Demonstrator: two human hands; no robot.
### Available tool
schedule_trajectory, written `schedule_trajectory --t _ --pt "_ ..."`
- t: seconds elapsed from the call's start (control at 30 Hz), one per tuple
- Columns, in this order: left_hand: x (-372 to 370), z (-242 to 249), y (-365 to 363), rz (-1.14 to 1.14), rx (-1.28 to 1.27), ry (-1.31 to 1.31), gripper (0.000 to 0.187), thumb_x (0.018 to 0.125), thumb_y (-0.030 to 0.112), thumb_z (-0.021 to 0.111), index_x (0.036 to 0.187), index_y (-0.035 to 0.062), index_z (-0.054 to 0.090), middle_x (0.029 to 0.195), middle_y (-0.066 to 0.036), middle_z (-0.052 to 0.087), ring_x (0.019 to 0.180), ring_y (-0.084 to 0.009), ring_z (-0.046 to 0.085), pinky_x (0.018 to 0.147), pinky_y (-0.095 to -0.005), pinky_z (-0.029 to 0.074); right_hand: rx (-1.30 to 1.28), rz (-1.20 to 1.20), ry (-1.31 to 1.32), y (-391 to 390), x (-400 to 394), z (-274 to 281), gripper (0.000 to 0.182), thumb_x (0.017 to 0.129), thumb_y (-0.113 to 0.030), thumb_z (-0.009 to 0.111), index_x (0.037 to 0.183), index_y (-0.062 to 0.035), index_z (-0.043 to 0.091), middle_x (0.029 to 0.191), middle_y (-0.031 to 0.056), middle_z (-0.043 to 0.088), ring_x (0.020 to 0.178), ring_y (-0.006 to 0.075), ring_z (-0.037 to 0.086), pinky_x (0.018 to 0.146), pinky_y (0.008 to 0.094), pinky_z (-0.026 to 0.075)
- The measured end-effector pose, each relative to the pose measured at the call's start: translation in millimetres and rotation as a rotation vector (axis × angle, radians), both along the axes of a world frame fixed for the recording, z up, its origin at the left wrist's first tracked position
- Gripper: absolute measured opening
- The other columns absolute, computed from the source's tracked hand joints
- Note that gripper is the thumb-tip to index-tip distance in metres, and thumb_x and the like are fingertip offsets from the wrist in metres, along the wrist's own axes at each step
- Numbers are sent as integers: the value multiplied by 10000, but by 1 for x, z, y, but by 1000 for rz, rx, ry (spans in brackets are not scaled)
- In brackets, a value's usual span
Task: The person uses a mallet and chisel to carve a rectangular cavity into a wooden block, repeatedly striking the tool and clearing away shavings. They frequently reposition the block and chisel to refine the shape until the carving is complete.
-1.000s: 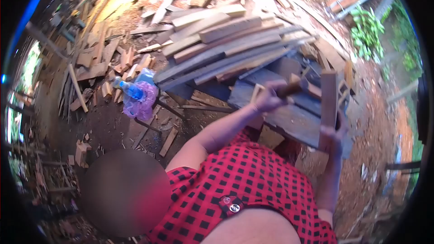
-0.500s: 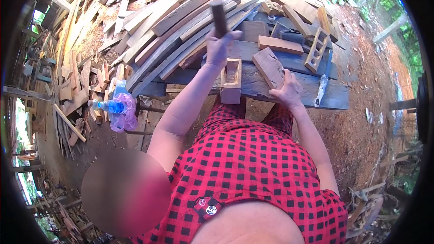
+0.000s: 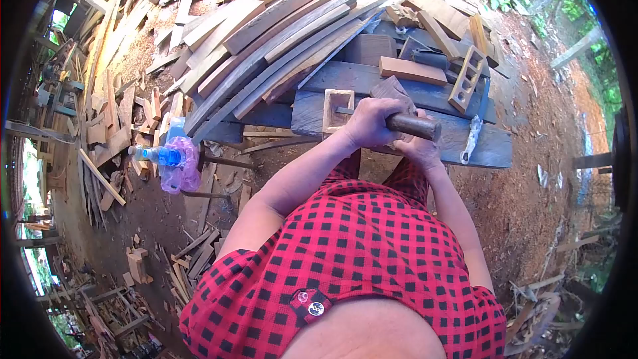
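My left hand (image 3: 372, 121) is closed in a fist around a chisel (image 3: 415, 126). The thick dark handle points right, and a narrow strip of its blade shows to the left of the fist. A rough wooden block (image 3: 393, 88) stands behind that fist, partly covered by it. My right hand (image 3: 422, 148) is closed on the near part of this block, its fingers partly hidden by the chisel handle. Left of both hands, a small hollow wooden box (image 3: 328, 113) rests on the dark plank bench (image 3: 492, 146), its opening facing up.
Several wood pieces lie behind the hands, including an orange-brown block (image 3: 413, 70) and a wooden frame with square holes (image 3: 468, 80). A whitish tool (image 3: 472, 139) lies at the right. Long boards (image 3: 272, 43) are piled at back left. A blue bottle (image 3: 166, 155) stands by pink plastic.
My left hand has come down and right, turning the chisel from upright to nearly level beside the block. My right hand is slightly lower. The hollow box now sits farther back from the bench edge.
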State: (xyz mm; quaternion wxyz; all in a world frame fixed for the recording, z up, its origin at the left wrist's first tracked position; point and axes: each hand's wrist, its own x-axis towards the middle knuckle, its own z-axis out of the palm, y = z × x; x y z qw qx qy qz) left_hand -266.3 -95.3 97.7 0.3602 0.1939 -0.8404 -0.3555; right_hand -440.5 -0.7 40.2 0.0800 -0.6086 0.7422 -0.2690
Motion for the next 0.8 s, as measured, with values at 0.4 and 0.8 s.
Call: schedule_trajectory --t 0.4,0.8 --pt "-5 -2 -9 89 57 117 265 600 98 727 846 79 631 756 -148 626 703 -349 629 624 -375 506 172 -28 -82 0 -9 18 629 575 -309 777 1100 -18 590 1013 187 617 951 354 611 853 438 494" --pt "-11 -11 -23 151 164 145 178 689 69 734 800 27 602 668 -72 573 634 -85 503 594 -286 451 -646 62 -1074 38 9 104 735 612 -217 743 1255 17 476 1022 120 575 925 207 583 810 313 479"
